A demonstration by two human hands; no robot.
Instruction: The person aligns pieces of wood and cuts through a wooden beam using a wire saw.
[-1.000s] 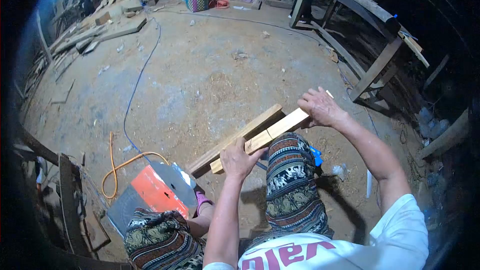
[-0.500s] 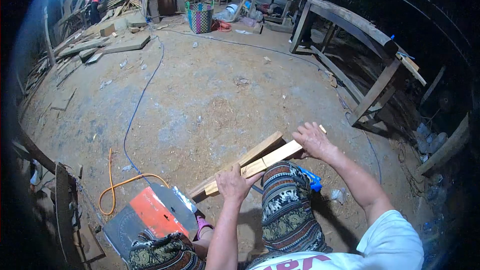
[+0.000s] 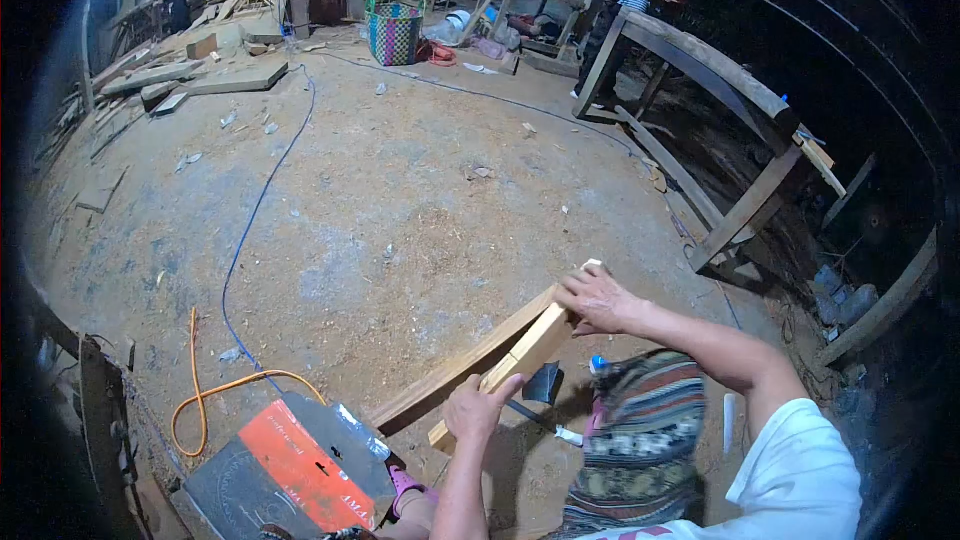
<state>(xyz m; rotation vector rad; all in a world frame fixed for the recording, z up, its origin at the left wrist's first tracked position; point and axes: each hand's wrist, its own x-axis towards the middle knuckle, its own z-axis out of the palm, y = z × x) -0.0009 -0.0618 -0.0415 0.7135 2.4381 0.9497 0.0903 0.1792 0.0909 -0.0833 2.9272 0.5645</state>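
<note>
**Both my hands on a light timber piece (image 3: pixel 545 333)**

I have the piece slanting across the lower centre of the frame, its far end towards the upper right. My left hand (image 3: pixel 475 408) is partly closed round the lower stretch, thumb along the side nearer me; my right hand (image 3: pixel 595 302) is curled over the far end, fingers bent and nearly closed on it. A dark line (image 3: pixel 514 353) crosses the wood between my hands. Just beyond it, a longer board (image 3: pixel 450 370) lies at a similar slant; I cannot tell whether the two touch.

I judge this to be a handling step, steadying or turning the piece. Any next move calls for both hands to travel together, with the far end kept off my patterned trouser leg (image 3: pixel 645 430), at the lower right. An orange-and-grey case (image 3: pixel 300 460) sits at the lower left, well apart from the wood.
</note>
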